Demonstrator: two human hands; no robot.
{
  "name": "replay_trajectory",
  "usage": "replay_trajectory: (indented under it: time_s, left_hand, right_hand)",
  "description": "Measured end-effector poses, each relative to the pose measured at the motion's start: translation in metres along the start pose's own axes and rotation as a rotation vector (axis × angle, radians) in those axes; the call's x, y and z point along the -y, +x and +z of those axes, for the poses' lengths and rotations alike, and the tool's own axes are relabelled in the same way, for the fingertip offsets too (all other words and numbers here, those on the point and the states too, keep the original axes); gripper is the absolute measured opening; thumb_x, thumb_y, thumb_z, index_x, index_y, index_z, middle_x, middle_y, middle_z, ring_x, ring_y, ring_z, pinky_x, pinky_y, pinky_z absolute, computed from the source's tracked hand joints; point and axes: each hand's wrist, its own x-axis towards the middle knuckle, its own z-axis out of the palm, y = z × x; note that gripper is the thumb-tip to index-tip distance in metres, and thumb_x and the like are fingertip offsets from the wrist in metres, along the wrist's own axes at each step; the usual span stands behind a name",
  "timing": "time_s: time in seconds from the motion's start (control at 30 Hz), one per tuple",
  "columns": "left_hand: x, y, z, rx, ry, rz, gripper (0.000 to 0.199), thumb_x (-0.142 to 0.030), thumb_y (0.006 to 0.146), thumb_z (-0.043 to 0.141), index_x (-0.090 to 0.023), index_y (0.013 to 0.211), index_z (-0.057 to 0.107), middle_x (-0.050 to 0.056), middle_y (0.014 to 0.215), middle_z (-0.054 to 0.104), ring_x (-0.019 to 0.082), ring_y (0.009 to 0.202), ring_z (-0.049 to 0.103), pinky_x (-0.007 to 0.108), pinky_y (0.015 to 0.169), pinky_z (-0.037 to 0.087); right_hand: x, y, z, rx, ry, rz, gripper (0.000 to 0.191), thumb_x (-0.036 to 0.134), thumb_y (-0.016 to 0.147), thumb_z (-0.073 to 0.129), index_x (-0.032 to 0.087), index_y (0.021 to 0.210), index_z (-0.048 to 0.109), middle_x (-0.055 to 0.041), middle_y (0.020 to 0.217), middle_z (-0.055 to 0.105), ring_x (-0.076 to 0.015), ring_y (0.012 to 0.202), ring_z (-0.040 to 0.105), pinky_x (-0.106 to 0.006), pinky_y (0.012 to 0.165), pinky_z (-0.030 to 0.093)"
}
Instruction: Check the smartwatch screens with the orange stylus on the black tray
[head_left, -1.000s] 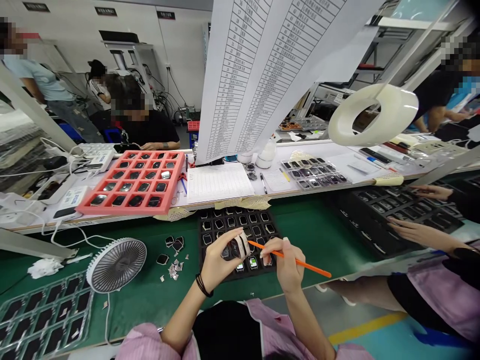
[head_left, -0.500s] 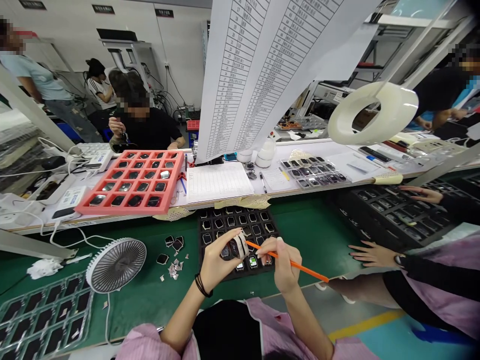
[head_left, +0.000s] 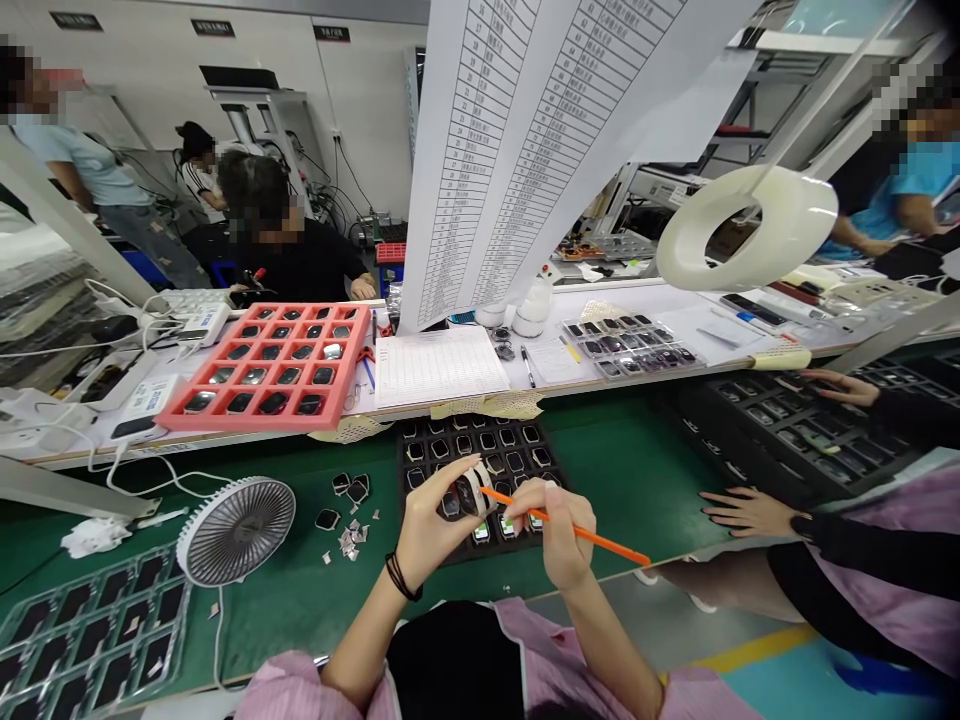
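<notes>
My left hand (head_left: 436, 520) grips a smartwatch body (head_left: 474, 490) on edge between thumb and fingers, over the front of a black foam tray (head_left: 444, 440). Several smartwatch bodies sit in the tray's slots, and a few near my hands show lit screens. Pinched in my right hand (head_left: 559, 525) is a thin orange stick (head_left: 611, 547). Its tip meets the side of the watch body, and its long end points right and down. My fingers hide part of the watch and some of the tray.
A small fan (head_left: 238, 532), loose watch bodies (head_left: 352, 487) and silvery scraps (head_left: 350, 540) lie to the left, beyond them a clear tray (head_left: 90, 625). On the shelf are a red foam tray (head_left: 262, 365) and papers (head_left: 442, 365). A co-worker's hand (head_left: 750, 512) rests at right.
The orange stick and my right hand have shifted slightly left, the tip staying at the watch body. Across the shelf, a co-worker has lowered a raised hand.
</notes>
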Motion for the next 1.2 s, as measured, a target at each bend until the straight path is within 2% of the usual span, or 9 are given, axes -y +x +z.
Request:
replay_trajectory:
  time_s: [0.27,0.37,0.47,0.5,0.57,0.67,0.83,1.07,1.2]
  left_hand:
    - [0.000,0.001,0.001,0.022,0.014,-0.051,0.045,-0.012,0.074,0.067,-0.020,0.118,0.059,0.008,0.118,0.067,0.023,0.108,0.064,0.036,0.093,0.053]
    - [-0.001,0.002,0.000,0.049,0.020,-0.092,0.047,-0.012,0.073,0.068,-0.021,0.118,0.058,0.007,0.117,0.067,0.023,0.106,0.064,0.035,0.088,0.055]
    - [-0.001,0.004,0.000,0.027,0.053,-0.088,0.043,-0.014,0.074,0.068,-0.021,0.115,0.060,0.008,0.116,0.066,0.024,0.106,0.062,0.034,0.081,0.057]
    - [-0.001,0.005,0.000,0.018,0.064,-0.082,0.041,-0.014,0.075,0.068,-0.021,0.114,0.060,0.009,0.115,0.066,0.024,0.106,0.061,0.035,0.080,0.057]
    - [-0.001,0.005,0.001,0.016,0.073,-0.071,0.039,-0.012,0.076,0.065,-0.022,0.114,0.060,0.009,0.115,0.064,0.024,0.107,0.060,0.037,0.082,0.056]
    - [-0.001,0.005,0.002,0.028,0.038,-0.087,0.040,-0.013,0.079,0.063,-0.023,0.117,0.057,0.009,0.115,0.061,0.023,0.106,0.059,0.035,0.079,0.056]
    - [-0.004,0.005,-0.001,0.039,-0.062,-0.137,0.045,-0.026,0.078,0.070,-0.023,0.120,0.054,0.010,0.119,0.059,0.022,0.105,0.060,0.026,0.064,0.057]
    - [-0.003,0.005,-0.004,0.079,-0.061,-0.159,0.045,-0.026,0.078,0.071,-0.023,0.120,0.055,0.011,0.122,0.059,0.025,0.110,0.059,0.029,0.069,0.058]
    - [-0.002,0.004,-0.004,0.096,-0.069,-0.169,0.046,-0.026,0.078,0.070,-0.024,0.122,0.054,0.011,0.123,0.059,0.026,0.110,0.058,0.030,0.070,0.058]
  right_hand:
    - [-0.005,0.000,0.000,0.018,0.019,-0.018,0.048,0.025,0.098,0.033,0.019,0.073,0.073,-0.0025,0.052,0.061,-0.0141,0.047,0.055,-0.026,0.043,0.042]
    - [-0.011,-0.002,-0.002,-0.025,0.041,-0.044,0.044,0.030,0.098,0.032,0.021,0.082,0.072,-0.0037,0.063,0.070,-0.0176,0.057,0.065,-0.031,0.055,0.052]
    - [-0.017,-0.004,0.001,-0.097,-0.044,0.109,0.028,0.033,0.093,0.047,0.021,0.075,0.064,-0.0069,0.090,0.075,-0.0234,0.085,0.069,-0.039,0.079,0.053]
    - [-0.018,-0.004,0.003,-0.081,-0.057,0.200,0.020,0.032,0.088,0.057,0.021,0.071,0.059,-0.0080,0.100,0.074,-0.0245,0.091,0.068,-0.040,0.082,0.053]
    - [-0.021,-0.004,0.010,-0.013,-0.019,0.368,0.028,0.030,0.075,0.073,0.022,0.068,0.047,-0.0098,0.109,0.070,-0.0239,0.089,0.068,-0.037,0.077,0.054]
    - [-0.023,-0.002,0.017,0.007,0.118,0.492,0.041,0.031,0.069,0.077,0.023,0.067,0.037,-0.0086,0.104,0.069,-0.0199,0.080,0.066,-0.030,0.067,0.052]
    - [-0.026,0.002,0.017,-0.089,0.274,0.577,0.043,0.035,0.071,0.076,0.022,0.063,0.035,-0.0009,0.078,0.063,-0.0172,0.080,0.063,-0.026,0.068,0.049]
    - [-0.030,0.000,0.016,-0.138,0.386,0.664,0.041,0.038,0.073,0.074,0.022,0.064,0.037,0.0018,0.076,0.056,-0.0124,0.066,0.056,-0.025,0.059,0.049]
    - [-0.028,-0.001,0.014,-0.125,0.355,0.667,0.040,0.037,0.074,0.073,0.022,0.064,0.038,0.0008,0.077,0.056,-0.0132,0.069,0.057,-0.025,0.059,0.050]
